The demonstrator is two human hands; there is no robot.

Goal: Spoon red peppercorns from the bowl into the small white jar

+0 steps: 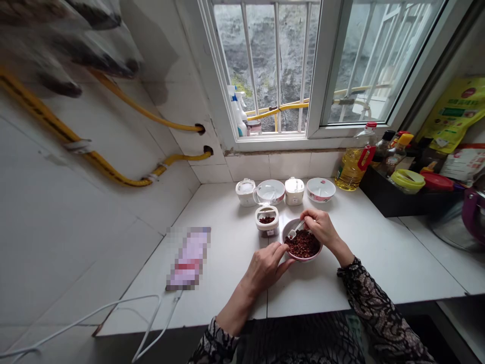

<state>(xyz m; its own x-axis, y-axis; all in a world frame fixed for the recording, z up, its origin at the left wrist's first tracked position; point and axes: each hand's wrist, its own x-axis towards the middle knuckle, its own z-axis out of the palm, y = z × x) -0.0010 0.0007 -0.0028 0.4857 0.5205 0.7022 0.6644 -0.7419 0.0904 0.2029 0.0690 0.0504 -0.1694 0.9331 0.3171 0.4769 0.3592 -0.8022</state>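
Observation:
A pink-rimmed bowl of dark red dried spice [304, 245] stands on the white tiled counter. My right hand [317, 226] is closed on the handle of a small white spoon [294, 233], whose scoop rests over the spice at the bowl's upper left. My left hand [269, 263] holds the bowl's lower left rim between thumb and fingers. Just left of the bowl stands an open seasoning jar [267, 222] with similar spice inside and its clear lid raised. Behind are two white-lidded jars [246, 192] [294, 191] and two pale bowls [271, 192] [321, 190].
A pixelated pinkish object [188, 259] with a white cable [155, 308] lies on the counter's left. At the back right stand an oil bottle [350, 164] and a black box [382, 194] of condiments. A barred window is behind, and yellow pipes run along the left wall.

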